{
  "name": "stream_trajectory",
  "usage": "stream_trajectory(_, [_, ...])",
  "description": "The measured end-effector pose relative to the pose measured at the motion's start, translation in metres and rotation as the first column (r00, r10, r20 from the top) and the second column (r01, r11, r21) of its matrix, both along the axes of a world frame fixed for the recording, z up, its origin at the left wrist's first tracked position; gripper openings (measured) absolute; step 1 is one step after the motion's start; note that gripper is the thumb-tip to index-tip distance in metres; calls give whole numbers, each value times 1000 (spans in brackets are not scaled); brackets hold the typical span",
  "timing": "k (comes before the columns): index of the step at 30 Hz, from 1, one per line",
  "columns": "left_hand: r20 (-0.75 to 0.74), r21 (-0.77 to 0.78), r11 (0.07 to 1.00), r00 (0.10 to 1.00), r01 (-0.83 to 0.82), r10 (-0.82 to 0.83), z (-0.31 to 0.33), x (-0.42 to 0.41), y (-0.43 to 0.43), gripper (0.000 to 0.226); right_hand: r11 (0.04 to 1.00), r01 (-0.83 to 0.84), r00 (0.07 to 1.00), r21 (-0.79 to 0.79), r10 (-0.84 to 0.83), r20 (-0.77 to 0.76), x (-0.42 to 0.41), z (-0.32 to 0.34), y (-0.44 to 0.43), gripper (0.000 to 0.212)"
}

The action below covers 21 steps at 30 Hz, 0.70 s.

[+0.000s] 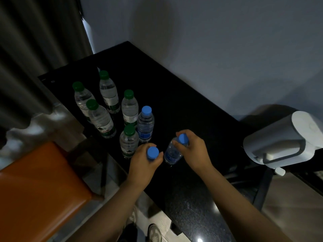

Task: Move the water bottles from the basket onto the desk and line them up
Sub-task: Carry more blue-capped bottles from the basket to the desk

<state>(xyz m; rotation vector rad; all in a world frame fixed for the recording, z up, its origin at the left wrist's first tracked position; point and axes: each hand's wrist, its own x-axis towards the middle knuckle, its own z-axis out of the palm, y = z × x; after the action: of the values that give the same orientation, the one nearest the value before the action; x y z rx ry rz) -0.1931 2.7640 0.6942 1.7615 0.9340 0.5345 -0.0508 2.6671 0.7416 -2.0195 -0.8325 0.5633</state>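
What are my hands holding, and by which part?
Left hand grips an upright blue-capped bottle just under its cap; right hand grips a tilted blue-capped bottle likewise.

White kettle (286,138), grey-edged handle, far right; orange chair seat (40,186) lower left; dark grey curtain (35,49) upper left; pale wall (209,41) behind; shoe (154,232) on tiled floor (293,198)

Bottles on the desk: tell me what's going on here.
A person is at the dark desk, with a blue-capped bottle in each of their hands. The left hand grips the left bottle just under its cap. The right hand grips the right bottle by the neck, tilted. Five green-capped bottles and a third blue-capped bottle stand upright on the desk in a loose cluster, not yet a tidy line. No basket is in view.
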Motion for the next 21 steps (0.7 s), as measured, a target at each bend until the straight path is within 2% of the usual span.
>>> stream_trajectory(10, [-6, 32, 999, 1000, 15, -15, -2, 2, 2, 23, 998, -46, 998, -46, 48, 40, 2, -6, 3, 28])
stream_trajectory(14, [-9, 48, 999, 1000, 21, -20, -1, 2, 1, 22, 992, -52, 996, -114, 60, 68, 3, -3, 4, 31])
stream_trajectory(21, [-80, 60, 996, 995, 59, -54, 8, 4, 4, 20, 954, -73, 981, -290, 120, 149, 5, 10, 3, 65])
